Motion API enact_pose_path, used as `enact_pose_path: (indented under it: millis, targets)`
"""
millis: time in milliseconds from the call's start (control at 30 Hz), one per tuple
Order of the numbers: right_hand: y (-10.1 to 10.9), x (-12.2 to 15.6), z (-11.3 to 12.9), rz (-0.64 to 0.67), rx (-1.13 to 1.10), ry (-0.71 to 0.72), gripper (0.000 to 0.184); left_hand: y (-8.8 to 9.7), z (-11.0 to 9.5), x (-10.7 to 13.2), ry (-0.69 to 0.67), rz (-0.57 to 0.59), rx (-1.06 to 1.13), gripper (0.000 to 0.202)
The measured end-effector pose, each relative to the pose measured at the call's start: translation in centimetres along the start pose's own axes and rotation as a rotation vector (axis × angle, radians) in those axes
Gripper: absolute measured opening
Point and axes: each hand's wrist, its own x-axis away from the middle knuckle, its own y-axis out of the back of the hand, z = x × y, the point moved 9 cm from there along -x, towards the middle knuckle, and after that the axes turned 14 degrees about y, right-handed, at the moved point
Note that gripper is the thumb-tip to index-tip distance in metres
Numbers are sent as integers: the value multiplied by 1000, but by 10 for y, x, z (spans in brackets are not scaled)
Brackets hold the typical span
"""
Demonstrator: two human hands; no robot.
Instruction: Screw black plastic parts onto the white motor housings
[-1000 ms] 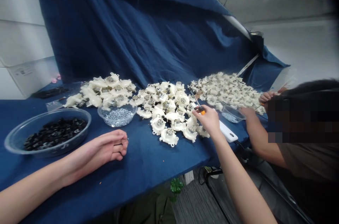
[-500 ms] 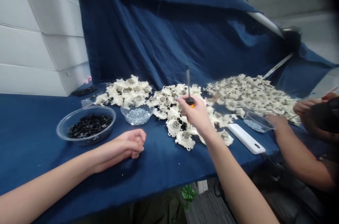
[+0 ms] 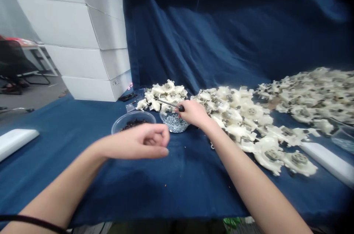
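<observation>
My right hand (image 3: 191, 111) is closed around a screwdriver (image 3: 168, 103), whose dark shaft points left. It is over a clear bowl (image 3: 177, 131) of small silvery screws (image 3: 177, 121). Nearer to me, my left hand (image 3: 141, 141) has its fingers curled toward the palm and the thumb stretched out; whatever they may hold is hidden. Behind that hand, partly covered by it, stands a larger clear bowl (image 3: 116, 123) of small black parts (image 3: 134, 123). Cream plastic housings (image 3: 235, 108) with grey round pieces lie heaped right of my right hand.
A smaller pile of cream housings (image 3: 166, 94) lies behind the screw bowl. White boxes (image 3: 83, 60) are stacked at the left, beside a blue cloth backdrop (image 3: 210, 42). A white bar-shaped object (image 3: 329, 162) lies at the right, and a white slab (image 3: 16, 142) at the left edge.
The view has swung left. My right hand has moved from above the housings to the screw bowl, and the screwdriver has tipped from upright to nearly level. My left hand has turned, its thumb now lower.
</observation>
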Motion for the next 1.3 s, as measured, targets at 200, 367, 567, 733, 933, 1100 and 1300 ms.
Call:
enact_pose_path:
  millis: [200, 367, 567, 733, 933, 1100, 1300]
  targets:
    - [-10, -5, -3, 149, 54, -28, 10, 107, 47, 21, 221, -418, -207, 31]
    - [-20, -10, 4, 367, 35, -91, 10, 105, 65, -2, 204, -425, -379, 27]
    - [-35, -15, 22, 582, -31, -74, 25, 99, 60, -4, 223, -409, -424, 23]
    - [-37, -18, 26, 549, -49, -25, 27, 100, 56, 1, 220, -381, -374, 26]
    - [-16, -6, 17, 291, -126, -8, 2, 107, 41, 12, 97, -484, -111, 30]
    - [7, 14, 2, 10, -243, -37, 14, 102, 31, 9, -9, -487, 109, 33]
    - [12, 33, -5, -180, -482, -60, 31, 93, 20, 1, -123, -500, 264, 36]
